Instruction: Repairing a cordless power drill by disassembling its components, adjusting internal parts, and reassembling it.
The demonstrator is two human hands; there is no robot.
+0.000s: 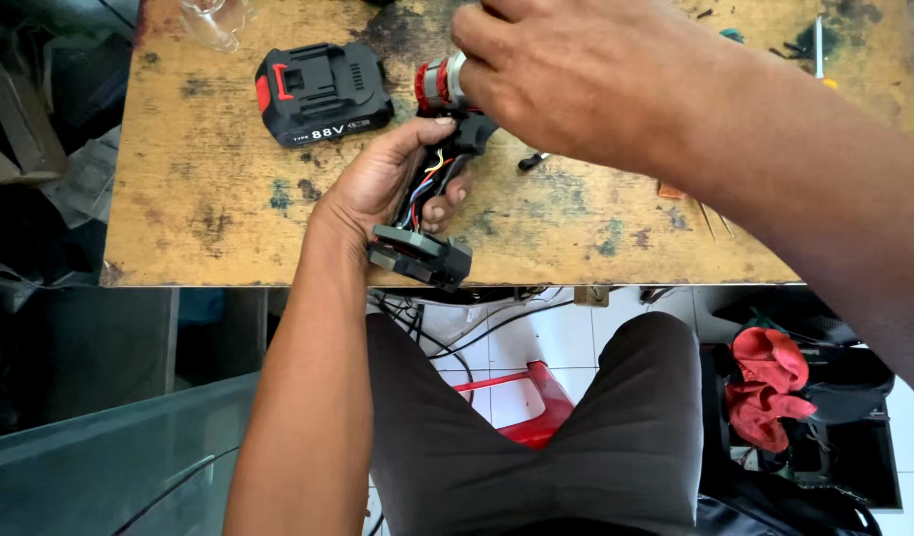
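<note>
Left hand (383,184): wrapped around the grip of an opened power tool body (427,189), palm up, thumb across the top near the head. The shell is off on the upper side; coloured wires (425,177) (red, yellow, blue, black) run bare down the handle between the fingers. Below the heel of this hand, toward the table edge, sits the tool's dark battery foot (419,256), blocky, grey-black.

Handling judgement: stiff plastic frame, moderately heavy toward the motor end, so likely nose-heavy. Wires look thin and easily snagged or pulled from their joints. Best hold seems to be the solid handle sides and the foot, not across the wiring.

Right hand (566,79): above and beyond the left, fingers curled down over the motor (437,84) at the tool's head, a red-wound part with a metal band. Grip is closed on it as far as can be seen; fingertips are hidden.

Just right of the left hand's fingers: a small dark screw or bit (532,159) on the table (209,213), worn yellow-brown wood.

Left of the left thumb, apart from it: a battery pack (323,91), black rectangular block with red side catch and a pale printed label on its near face.

Far left beyond that: a clear plastic piece (214,22).
</note>
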